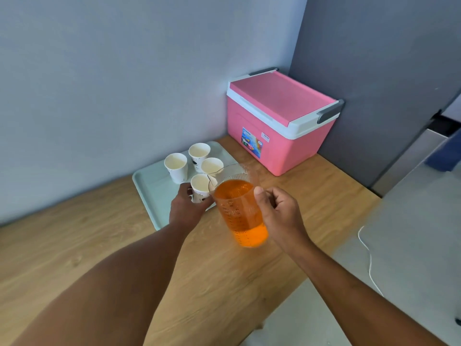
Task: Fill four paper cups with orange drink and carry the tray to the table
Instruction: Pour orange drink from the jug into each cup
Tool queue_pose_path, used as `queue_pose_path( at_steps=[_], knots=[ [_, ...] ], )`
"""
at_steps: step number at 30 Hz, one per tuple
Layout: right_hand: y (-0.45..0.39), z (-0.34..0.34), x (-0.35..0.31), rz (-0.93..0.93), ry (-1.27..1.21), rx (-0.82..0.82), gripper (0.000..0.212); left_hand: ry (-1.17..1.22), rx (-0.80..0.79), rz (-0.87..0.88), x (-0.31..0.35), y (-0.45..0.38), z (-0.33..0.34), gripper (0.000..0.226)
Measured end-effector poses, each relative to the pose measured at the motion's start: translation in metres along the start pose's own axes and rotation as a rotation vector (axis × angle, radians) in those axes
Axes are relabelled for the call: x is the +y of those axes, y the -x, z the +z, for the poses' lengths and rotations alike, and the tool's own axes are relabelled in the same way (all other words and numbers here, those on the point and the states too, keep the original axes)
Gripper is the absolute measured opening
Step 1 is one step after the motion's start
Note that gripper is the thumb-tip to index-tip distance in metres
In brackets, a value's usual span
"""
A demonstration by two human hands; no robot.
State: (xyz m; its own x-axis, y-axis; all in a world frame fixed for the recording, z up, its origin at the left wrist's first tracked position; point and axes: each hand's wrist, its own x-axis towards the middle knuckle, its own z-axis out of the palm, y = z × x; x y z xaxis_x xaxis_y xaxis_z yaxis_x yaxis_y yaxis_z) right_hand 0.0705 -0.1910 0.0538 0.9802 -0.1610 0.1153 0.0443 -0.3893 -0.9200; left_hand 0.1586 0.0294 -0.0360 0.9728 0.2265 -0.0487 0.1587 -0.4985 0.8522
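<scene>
Several white paper cups stand on a pale green tray (147, 181) on the wooden counter; all look empty inside. My left hand (185, 206) grips the nearest cup (200, 187) around its side. My right hand (279, 213) holds the handle of a clear measuring jug (239, 208), more than half full of orange drink. The jug hangs above the counter, tilted with its spout over the nearest cup's rim. No liquid is flowing. The other cups, far left (176, 167), back (199, 152) and right (212, 166), stand behind.
A pink cooler box (279, 121) with a white rim and grey handles stands at the back right corner against a grey panel. The wooden counter (99, 245) ends at the right, where a grey surface (411, 233) with a thin white cable (369, 258) lies.
</scene>
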Motion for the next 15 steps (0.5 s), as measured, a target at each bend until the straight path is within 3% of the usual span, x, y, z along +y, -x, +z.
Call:
queue_pose_path(
  at_steps=[4, 7, 15],
  knots=[
    [-0.008, -0.015, -0.005, -0.056, -0.032, 0.007, 0.048, -0.009, 0.005, 0.015, 0.013, 0.009, 0.004, 0.075],
    [-0.017, -0.029, -0.006, -0.087, -0.107, 0.008, 0.032, -0.009, 0.016, 0.020, 0.020, 0.014, 0.009, 0.072],
    [-0.020, -0.067, 0.009, -0.051, -0.133, 0.038, 0.033, 0.031, -0.028, 0.076, 0.039, 0.026, 0.031, 0.077]
  ],
)
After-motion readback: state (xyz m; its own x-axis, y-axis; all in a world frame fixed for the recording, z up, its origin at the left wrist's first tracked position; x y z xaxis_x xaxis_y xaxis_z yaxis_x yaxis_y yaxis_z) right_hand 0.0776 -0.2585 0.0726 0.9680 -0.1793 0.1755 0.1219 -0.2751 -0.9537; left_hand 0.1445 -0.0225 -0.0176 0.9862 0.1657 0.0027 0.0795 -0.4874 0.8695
